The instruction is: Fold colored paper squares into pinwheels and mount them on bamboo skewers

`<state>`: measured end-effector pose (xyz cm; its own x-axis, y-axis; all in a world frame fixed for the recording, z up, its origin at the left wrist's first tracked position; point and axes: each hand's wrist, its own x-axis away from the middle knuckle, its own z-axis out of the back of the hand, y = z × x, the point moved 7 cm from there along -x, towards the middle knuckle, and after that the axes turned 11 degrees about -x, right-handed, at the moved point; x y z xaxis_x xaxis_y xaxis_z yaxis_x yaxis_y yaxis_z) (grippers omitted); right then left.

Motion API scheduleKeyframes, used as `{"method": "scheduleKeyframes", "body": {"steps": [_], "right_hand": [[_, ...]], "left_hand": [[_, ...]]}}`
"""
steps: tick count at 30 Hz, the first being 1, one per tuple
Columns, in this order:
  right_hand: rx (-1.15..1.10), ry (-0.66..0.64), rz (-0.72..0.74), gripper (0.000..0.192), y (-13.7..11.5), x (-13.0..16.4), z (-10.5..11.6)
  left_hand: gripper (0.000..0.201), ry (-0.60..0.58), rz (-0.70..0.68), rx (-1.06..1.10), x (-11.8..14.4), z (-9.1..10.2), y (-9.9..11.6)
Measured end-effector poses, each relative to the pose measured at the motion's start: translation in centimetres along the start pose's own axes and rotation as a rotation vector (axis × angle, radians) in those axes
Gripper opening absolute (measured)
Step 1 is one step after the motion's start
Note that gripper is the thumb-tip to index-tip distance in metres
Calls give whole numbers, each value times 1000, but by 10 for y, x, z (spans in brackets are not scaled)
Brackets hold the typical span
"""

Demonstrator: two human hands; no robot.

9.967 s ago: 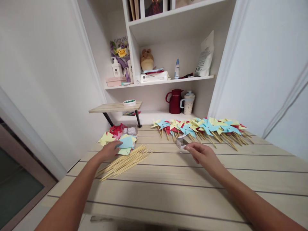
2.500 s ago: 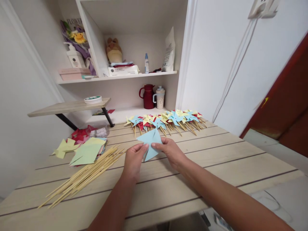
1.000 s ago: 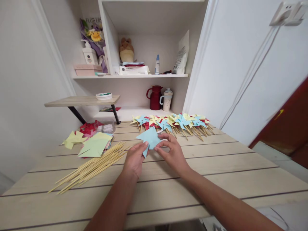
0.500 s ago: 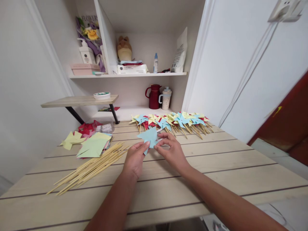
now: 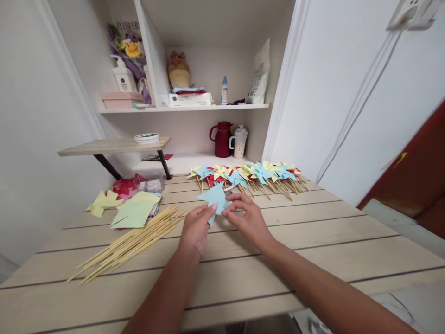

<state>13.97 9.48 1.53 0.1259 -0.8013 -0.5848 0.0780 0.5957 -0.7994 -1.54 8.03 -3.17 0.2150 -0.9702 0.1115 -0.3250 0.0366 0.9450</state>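
I had both hands together over the middle of the wooden table, pinching one piece of light blue paper between them. My left hand gripped its lower left edge with thumb and fingers, and my right hand closed on its right side, fingertips bent over a folded flap. The paper was held just above the tabletop, partly folded, with its points sticking up and away from me.

To my left lay a loose bundle of wooden sticks, fanned out across the planks, and just beyond them a stack of cut paper squares, a pale green one on top, with yellow and red pieces further back. Past my hands, along the far edge of the table, sat a row of finished pinwheels in blue, yellow and red, their sticks pointing toward me. Behind them, on the low shelf, stood a dark red jug and beside it a speckled mug with a lid.
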Motion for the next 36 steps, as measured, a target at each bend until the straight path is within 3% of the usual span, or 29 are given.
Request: {"method": "scheduleKeyframes", "body": {"steps": [15, 24, 28, 32, 36], "right_hand": [[-61, 1, -107, 15, 5, 1, -2], [-70, -15, -80, 17, 7, 0, -3], [-21, 9, 8, 12, 2, -2, 2], [98, 80, 138, 40, -13, -4, 14], [256, 77, 240, 59, -28, -2, 17]], "left_hand": [[33, 30, -5, -26, 0, 3, -3], [25, 65, -83, -51, 0, 2, 3], [20, 103, -228, -261, 4, 4, 18], [9, 195, -529, -632, 13, 1, 42], [12, 223, -799, -941, 24, -9, 52]]}}
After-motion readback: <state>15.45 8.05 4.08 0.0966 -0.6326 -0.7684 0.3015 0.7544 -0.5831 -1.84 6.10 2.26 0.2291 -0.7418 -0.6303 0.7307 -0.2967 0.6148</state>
